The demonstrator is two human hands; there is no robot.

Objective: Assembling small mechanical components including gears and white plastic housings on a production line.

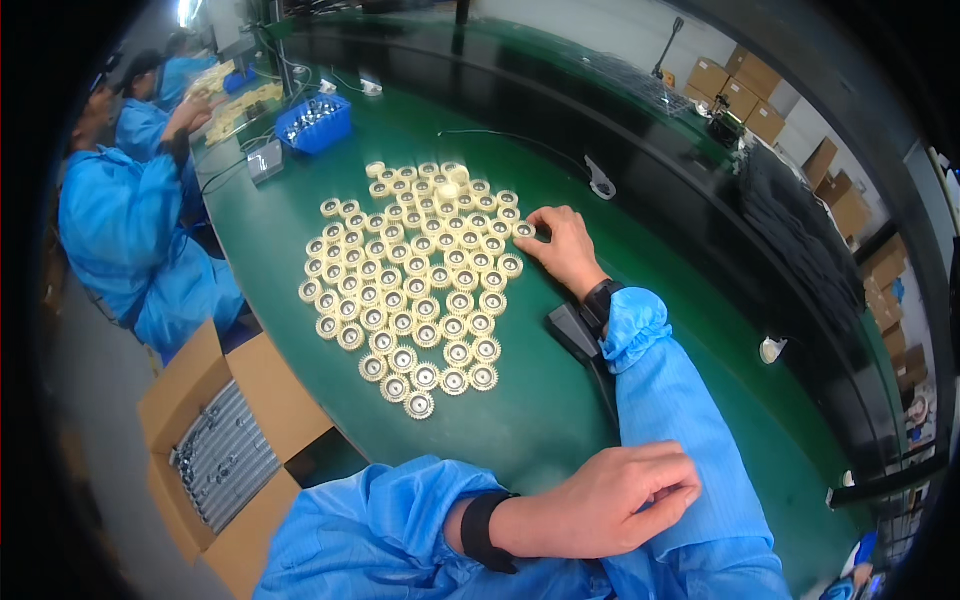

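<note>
Cream plastic gears (420, 285) with metal centres stand close together in a large patch on the green table. At the patch's right edge, my right hand (565, 245) has its thumb and fingertips around one gear (523, 231), which is at table level beside the others. A few gears (449, 188) sit on top of others near the far end. My left hand (605, 500) is closed in a loose fist across my right forearm's blue sleeve (680, 400). Nothing shows in the gap between its thumb and fingers.
A blue bin (315, 125) of metal parts stands at the far left, beside a small grey device (265, 160). An open cardboard box (290, 400) holds metal parts at the near left. A black object (575, 335) lies by my right wrist. Co-workers in blue (130, 210) sit left.
</note>
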